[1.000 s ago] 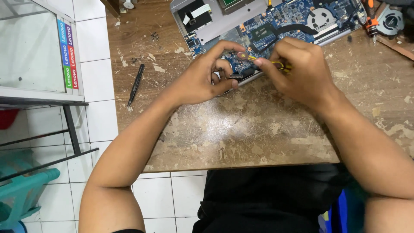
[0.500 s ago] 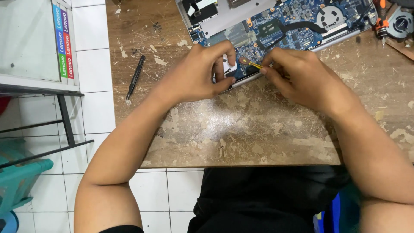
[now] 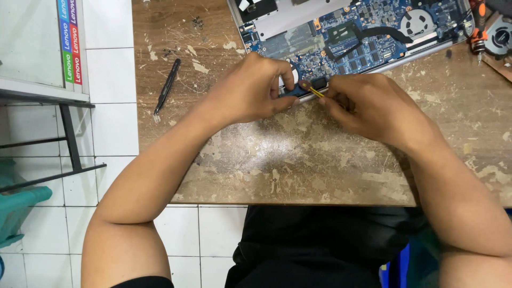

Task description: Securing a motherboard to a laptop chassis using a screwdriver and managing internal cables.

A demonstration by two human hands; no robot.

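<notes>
An opened laptop (image 3: 298, 21) lies at the far edge of a worn wooden table (image 3: 320, 160), its blue circuit board (image 3: 368, 45) and round fan (image 3: 417, 22) exposed. My left hand (image 3: 250, 90) pinches the laptop's near edge, thumb and fingers on a small blue and black part. My right hand (image 3: 368, 106) grips a thin yellow-tipped tool (image 3: 314, 92), its tip pressed against that same part beside my left fingers. Most of the tool is hidden inside my fist.
Black tweezers (image 3: 166, 88) lie on the table's left side. A few small screws (image 3: 197, 22) sit near the far left corner. An orange-handled screwdriver (image 3: 480, 26) and a loose fan (image 3: 501, 37) rest at far right. A glass cabinet (image 3: 37, 48) stands left.
The view has shifted so the laptop sits higher in frame. Both hands stay at the laptop's near edge, and the yellow-tipped tool has closed in on the part under my left fingers.
</notes>
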